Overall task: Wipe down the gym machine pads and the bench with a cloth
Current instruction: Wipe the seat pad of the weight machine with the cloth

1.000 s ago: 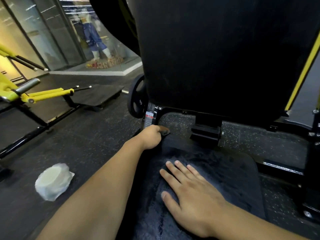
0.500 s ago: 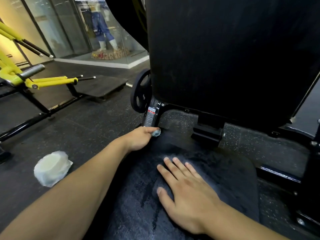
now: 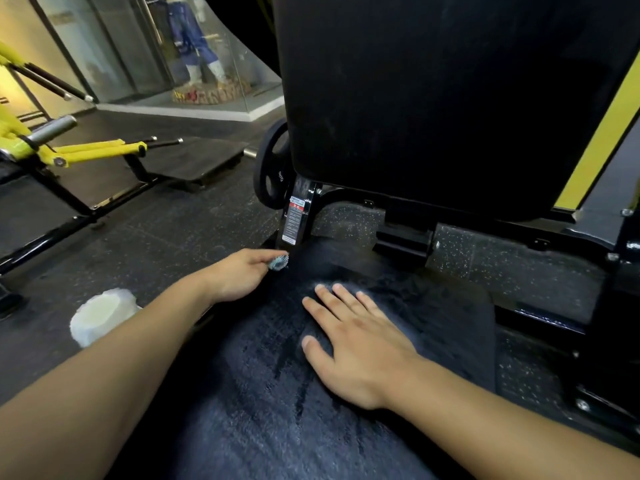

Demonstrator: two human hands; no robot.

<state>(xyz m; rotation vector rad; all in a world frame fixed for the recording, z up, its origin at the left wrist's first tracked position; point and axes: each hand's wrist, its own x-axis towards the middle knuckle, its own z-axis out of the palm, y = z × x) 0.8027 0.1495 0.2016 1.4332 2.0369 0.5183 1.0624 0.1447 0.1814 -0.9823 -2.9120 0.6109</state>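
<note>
From the head view, my right hand lies flat, fingers straight and a little spread, pressing on a dark cloth that is spread over the seat pad of the gym machine. The cloth covers most of the seat and shows damp-looking streaks near my thumb. My left hand reaches to the seat's far left corner, its fingers curled and pinching a small bluish, bristly-looking thing; I cannot tell whether that is a corner of the cloth or something separate.

Straight ahead, the black back pad stands upright and fills the upper part of the view, with a yellow frame bar along its right side. Below it, a black metal frame post with a warning label stands just beyond my left hand, and a black weight plate sits behind the post.

On the dark rubber floor to my left lies a white wad in a clear wrapper, near my left forearm. Farther left stands another machine with yellow arms and a black platform. Behind it is a glass wall with a figure in blue trousers.
</note>
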